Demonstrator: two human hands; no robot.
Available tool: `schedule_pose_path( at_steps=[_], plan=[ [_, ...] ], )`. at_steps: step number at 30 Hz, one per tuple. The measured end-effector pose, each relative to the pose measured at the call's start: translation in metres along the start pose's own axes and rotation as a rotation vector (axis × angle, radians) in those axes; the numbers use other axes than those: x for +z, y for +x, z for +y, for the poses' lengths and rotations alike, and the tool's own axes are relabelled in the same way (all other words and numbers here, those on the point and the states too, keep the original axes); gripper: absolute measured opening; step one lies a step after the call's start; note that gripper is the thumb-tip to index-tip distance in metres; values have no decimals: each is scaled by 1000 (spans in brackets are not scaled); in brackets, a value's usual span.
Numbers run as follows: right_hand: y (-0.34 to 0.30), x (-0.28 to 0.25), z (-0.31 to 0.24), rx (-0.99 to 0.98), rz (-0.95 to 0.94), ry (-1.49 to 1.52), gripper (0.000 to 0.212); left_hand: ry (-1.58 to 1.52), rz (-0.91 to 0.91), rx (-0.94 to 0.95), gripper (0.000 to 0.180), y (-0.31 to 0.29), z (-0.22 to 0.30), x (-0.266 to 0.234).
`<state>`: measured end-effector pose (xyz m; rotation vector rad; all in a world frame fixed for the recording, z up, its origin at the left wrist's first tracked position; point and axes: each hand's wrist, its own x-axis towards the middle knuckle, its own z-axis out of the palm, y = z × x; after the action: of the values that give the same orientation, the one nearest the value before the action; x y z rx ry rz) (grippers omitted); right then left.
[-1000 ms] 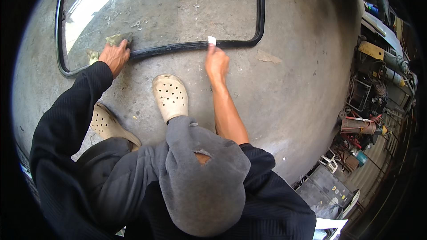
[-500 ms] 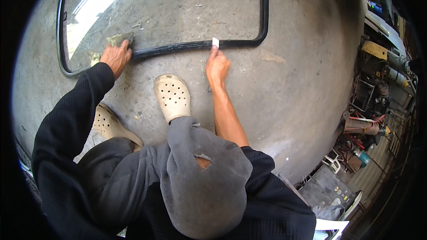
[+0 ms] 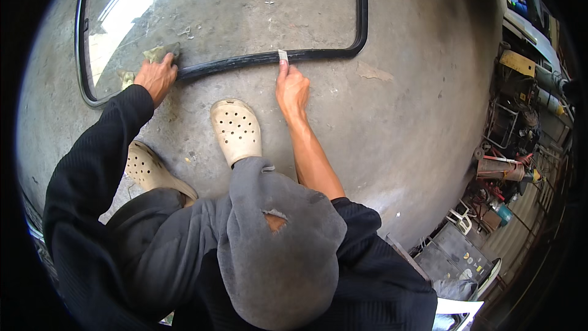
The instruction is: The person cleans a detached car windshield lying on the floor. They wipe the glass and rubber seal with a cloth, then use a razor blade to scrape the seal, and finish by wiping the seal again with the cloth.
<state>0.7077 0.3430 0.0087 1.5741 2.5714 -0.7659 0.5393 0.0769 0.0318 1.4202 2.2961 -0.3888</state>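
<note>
The right hand, pinching a white strip, has slid left along the black trim of the window, upper centre; the left hand, upper left, clutches yellowish cloth, probably steadying the window.

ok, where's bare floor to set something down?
Widest: grey concrete floor right of the black-rimmed glass pane and right forearm, up to jumbled multicoloured equipment. Smaller: between right beige perforated clog and that forearm. Crowded: the pane's near-left edge, with left hand and yellowish cloth.
</note>
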Motion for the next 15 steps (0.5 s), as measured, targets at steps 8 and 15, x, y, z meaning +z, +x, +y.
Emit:
schedule_pose_path(
  at_steps=[8,15],
  plan=[
    [9,-10,6,-96,79,-33,48,3,-9,14,13,1,-3,-8],
    [13,-10,11,-41,48,31,46,-1,-18,9,12,6,-2,-4]
  ],
)
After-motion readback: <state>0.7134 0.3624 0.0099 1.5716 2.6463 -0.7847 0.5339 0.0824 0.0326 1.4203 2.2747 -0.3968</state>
